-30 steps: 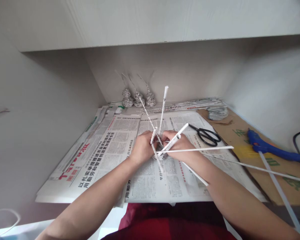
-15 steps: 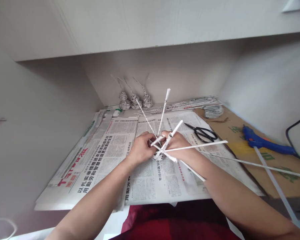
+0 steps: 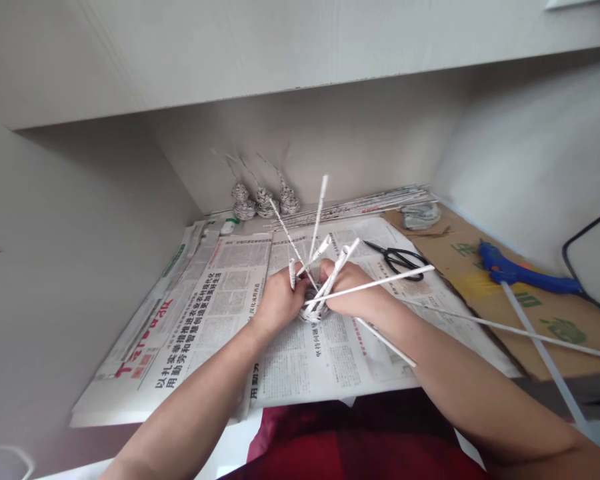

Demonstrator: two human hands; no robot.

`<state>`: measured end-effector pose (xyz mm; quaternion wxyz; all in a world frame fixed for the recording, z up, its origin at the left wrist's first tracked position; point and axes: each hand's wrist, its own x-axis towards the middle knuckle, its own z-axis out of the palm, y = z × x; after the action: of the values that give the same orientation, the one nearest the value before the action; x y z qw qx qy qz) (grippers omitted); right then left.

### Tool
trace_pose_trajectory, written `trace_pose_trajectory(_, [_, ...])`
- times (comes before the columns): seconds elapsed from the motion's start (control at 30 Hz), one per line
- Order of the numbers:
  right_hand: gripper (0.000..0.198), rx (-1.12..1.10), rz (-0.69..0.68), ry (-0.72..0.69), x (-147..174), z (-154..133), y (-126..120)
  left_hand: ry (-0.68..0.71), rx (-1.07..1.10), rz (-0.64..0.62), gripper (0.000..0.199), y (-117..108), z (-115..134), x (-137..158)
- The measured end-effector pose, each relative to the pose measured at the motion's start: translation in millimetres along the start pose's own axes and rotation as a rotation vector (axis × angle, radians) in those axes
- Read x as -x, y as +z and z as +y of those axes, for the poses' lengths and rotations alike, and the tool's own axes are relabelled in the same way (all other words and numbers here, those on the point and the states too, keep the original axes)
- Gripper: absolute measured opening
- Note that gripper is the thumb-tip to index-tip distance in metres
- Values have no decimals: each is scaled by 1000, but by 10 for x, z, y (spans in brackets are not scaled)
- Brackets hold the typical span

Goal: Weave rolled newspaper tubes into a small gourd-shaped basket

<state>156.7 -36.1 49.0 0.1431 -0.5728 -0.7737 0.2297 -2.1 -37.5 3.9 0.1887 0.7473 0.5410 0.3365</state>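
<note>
So the little woven paper cup (image 3: 313, 313) sits dead centre, just above the newspaper (image 3: 297, 373) or resting on it, can't tell which. The left hand (image 3: 281, 297) has it from about 10 o'clock, fingers curled in and gripping the side. The right hand (image 3: 350, 288) is at 2 o'clock, fingers bent and closed around the far side, though the tips are hidden, so I can't say exactly what they pinch.

Rolled paper spokes (image 3: 318, 217) stick out of it, mostly fanning from 11 round to 3 o'clock. A long paper strip (image 3: 500, 323) runs off towards 4, passing by the right forearm.

Handling-wise, I'd guess it's almost weightless, with the weave fairly firm but squashable. The spokes look stiff lengthwise but would probably crease if bent sharply, and dry paper shouldn't be slippery. I'd hold it low on the woven wall, thumb and fingers on opposite sides, and not tug the spoke tips.

Around it: black scissors (image 3: 405, 262) at 2, a blue glue gun (image 3: 525, 272) nearer 3, three gourd-shaped weaves (image 3: 265, 205) at 11.
</note>
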Motion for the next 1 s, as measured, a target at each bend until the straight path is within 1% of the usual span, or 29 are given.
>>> trace_pose_trajectory(0.1, [6, 45, 6, -19, 38, -38, -46, -1, 52, -24, 13, 3, 6, -4])
trace_pose_trajectory(0.27, [7, 81, 1, -102, 68, -28, -60, 15, 164, -82, 18, -8, -25, -45])
trace_pose_trajectory(0.4, [6, 94, 3, -127, -2, 93, 27, 17, 128, -113, 14, -27, -9, -59])
trace_pose_trajectory(0.53, [5, 194, 97, -247, -92, 216, 104, -54, 90, -95, 12, -28, 12, -35])
trace_pose_trajectory(0.63, [6, 268, 140, -332, -106, 218, 84, -62, 84, -100, 12, -14, -6, -21])
trace_pose_trajectory(0.73, [8, 308, 122, -344, -86, 156, 20, -96, 85, -101, 13, -8, -27, -23])
trace_pose_trajectory(0.8, [9, 328, 123, -339, -73, 114, -21, -122, 86, -81, 14, -20, -38, -30])
trace_pose_trajectory(0.93, [11, 318, 290, -388, -51, 78, -77, -167, 129, 4, 17, -79, -75, -55])
trace_pose_trajectory(1.0, [13, 288, 327, -379, -32, 80, -88, -191, 162, 45, 18, -105, -106, -72])
